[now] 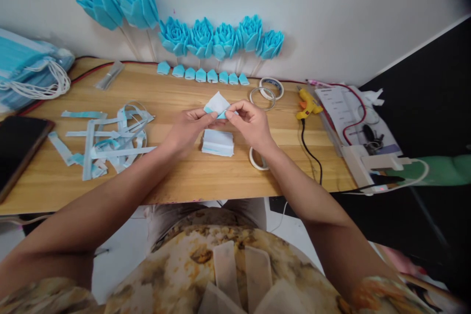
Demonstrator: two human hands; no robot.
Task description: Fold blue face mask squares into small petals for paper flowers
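Observation:
Between my two hands is a small piece of mask fabric [218, 102], white with blue along its folded lower edge and a corner pointing up. My left hand [193, 125] pinches its left side between thumb and fingers. On the right side, my right hand [248, 120] pinches the fold with thumb and forefinger. Just below the hands lies a stack of cut fabric pieces [218, 143], pale blue and white. Beyond them stands a row of small folded blue petals [200, 75] along the back of the table.
Blue fabric flowers [201, 38] on sticks lean against the wall. Cut strips [110, 140] and a phone [22, 149] lie at left, near a pile of masks [29, 68]. Tape rolls [272, 89], a yellow glue gun [309, 104] and a power strip [362, 169] are at right.

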